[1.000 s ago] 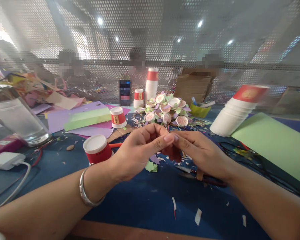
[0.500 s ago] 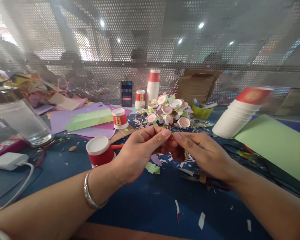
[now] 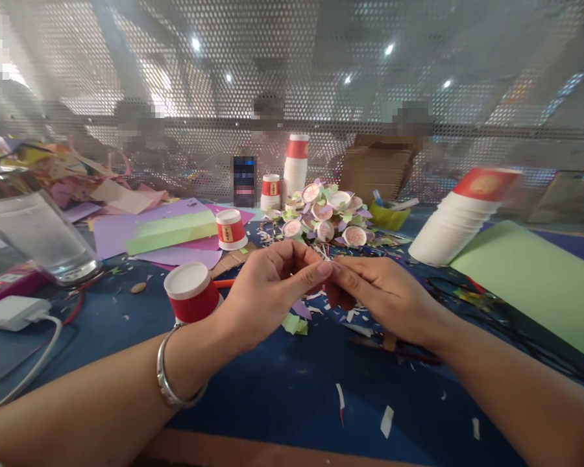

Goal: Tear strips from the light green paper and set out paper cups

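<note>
My left hand [image 3: 267, 295] and my right hand [image 3: 384, 295] meet fingertip to fingertip above the blue table [image 3: 272, 389]. Both hands are closed in a pinch around something small that the fingers hide. A silver bangle [image 3: 168, 383] circles my left wrist. Just left of my left hand stands an upturned red and white paper cup [image 3: 191, 292] with an orange stick [image 3: 226, 283] beside it. Behind the hands lies a cluster of cut cup bottoms with purple and green paper petals [image 3: 324, 217]. Scissors [image 3: 403, 350] lie partly under my right wrist.
A stack of paper cups [image 3: 460, 217] lies tilted at right beside a green sheet [image 3: 535, 279]. Purple and green paper [image 3: 170, 227], another upturned cup [image 3: 230, 229], a glass [image 3: 34, 233] and a white charger with cable [image 3: 14, 312] are at left. A perforated screen [image 3: 292, 97] closes the back; paper scraps litter the table.
The hands stay pinched together and shift only slightly; the view wobbles a little up and back down.
</note>
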Action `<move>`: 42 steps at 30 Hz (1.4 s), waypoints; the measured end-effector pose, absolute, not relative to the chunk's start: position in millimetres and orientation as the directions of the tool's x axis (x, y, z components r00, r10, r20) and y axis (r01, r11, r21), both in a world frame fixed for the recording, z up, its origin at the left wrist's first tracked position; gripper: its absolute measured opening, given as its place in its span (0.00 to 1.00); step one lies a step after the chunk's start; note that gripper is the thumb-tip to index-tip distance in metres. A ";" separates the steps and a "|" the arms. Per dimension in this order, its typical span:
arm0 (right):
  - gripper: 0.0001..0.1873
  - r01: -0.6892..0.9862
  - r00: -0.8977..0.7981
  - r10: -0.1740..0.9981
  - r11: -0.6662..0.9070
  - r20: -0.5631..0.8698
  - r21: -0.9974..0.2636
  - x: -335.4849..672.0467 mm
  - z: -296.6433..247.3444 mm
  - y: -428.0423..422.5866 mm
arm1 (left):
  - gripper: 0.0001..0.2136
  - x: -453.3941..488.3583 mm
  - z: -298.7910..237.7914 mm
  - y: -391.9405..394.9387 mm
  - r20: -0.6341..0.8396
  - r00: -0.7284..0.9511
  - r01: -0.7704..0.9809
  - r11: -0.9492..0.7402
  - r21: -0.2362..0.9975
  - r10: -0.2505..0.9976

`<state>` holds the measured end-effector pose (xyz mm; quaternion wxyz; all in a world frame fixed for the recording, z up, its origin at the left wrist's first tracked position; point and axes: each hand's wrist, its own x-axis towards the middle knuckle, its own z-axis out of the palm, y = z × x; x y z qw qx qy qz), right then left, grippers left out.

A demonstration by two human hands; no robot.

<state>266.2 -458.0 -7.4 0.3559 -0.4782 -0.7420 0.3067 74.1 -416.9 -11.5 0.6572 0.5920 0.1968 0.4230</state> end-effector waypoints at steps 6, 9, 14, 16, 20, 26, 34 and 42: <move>0.30 0.382 -0.361 0.899 0.386 0.249 -0.840 262.2 2.1 -462.5 | 0.12 72.6 -4.8 -423.3 0.284 0.689 -0.428 0.058 0.902 0.667; 0.32 0.349 -0.357 0.896 0.391 0.265 -0.852 261.8 4.3 -463.4 | 0.12 71.3 -4.8 -426.6 0.244 0.762 -0.419 0.171 0.892 0.600; 0.30 0.394 -0.299 0.910 0.393 0.288 -0.831 264.0 2.3 -459.0 | 0.16 74.1 -11.7 -430.0 0.152 0.766 -0.295 0.132 0.946 0.625; 0.30 0.410 -0.307 0.905 0.404 0.294 -0.817 264.0 0.8 -457.9 | 0.15 76.4 -14.0 -430.4 0.127 0.708 -0.287 0.118 0.951 0.695; 0.27 0.439 -0.319 0.892 0.438 0.320 -0.785 263.3 -1.6 -458.2 | 0.10 78.7 -14.5 -430.7 0.113 0.657 -0.296 0.117 0.948 0.746; 0.24 0.519 -0.284 0.893 0.449 0.348 -0.727 265.3 -4.7 -457.7 | 0.12 77.5 -12.4 -430.3 0.171 0.521 -0.333 0.014 0.943 0.836; 0.24 0.555 -0.298 0.885 0.465 0.358 -0.689 265.7 -6.9 -456.7 | 0.12 79.0 -12.5 -426.0 0.097 0.536 -0.313 0.090 0.945 0.839; 0.27 0.588 -0.299 0.901 0.433 0.313 -0.683 264.8 -8.9 -454.3 | 0.16 77.4 -14.1 -423.6 0.030 0.523 -0.241 0.114 0.964 0.852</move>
